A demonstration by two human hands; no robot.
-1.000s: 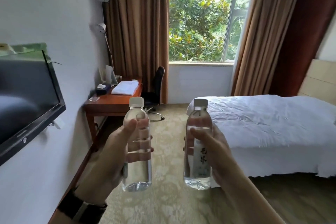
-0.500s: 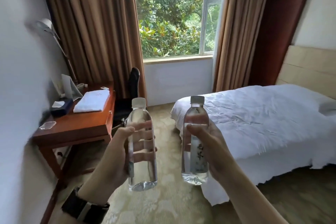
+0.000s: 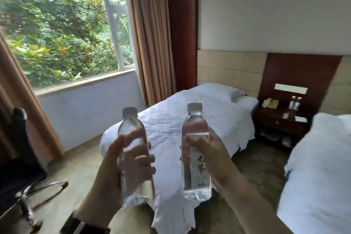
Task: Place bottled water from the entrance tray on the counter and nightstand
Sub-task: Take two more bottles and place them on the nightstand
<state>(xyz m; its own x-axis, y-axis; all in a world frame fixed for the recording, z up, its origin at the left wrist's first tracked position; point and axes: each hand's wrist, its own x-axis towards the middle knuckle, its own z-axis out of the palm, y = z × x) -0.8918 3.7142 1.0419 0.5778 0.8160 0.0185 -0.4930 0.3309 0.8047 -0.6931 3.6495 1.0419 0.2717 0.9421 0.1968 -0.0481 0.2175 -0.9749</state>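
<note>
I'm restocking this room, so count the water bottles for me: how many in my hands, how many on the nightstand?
In hand: 2, left hand bottle, right hand bottle
On the nightstand: 2
Total: 4

The left hand [image 3: 121, 173] grips a clear water bottle [image 3: 135, 157], capped and upright, leaning slightly. The right hand [image 3: 210, 154] grips a second capped bottle [image 3: 195, 156], upright, with dark printed characters on its label. The two bottles are held side by side, apart, in front of a bed [image 3: 180, 119] with wrinkled white bedding. A dark wristband [image 3: 83, 223] sits on the left wrist. Beyond the bed's far corner stands a dark wooden nightstand [image 3: 281, 121]; two small bottles [image 3: 294, 103] stand on it at the back, with a yellowish item beside them. A second white bed [image 3: 319, 167] lies at right. A window [image 3: 62, 24] with brown curtains [image 3: 150, 34] shows foliage. An office chair [image 3: 17, 167] is at left, blurred.
</note>
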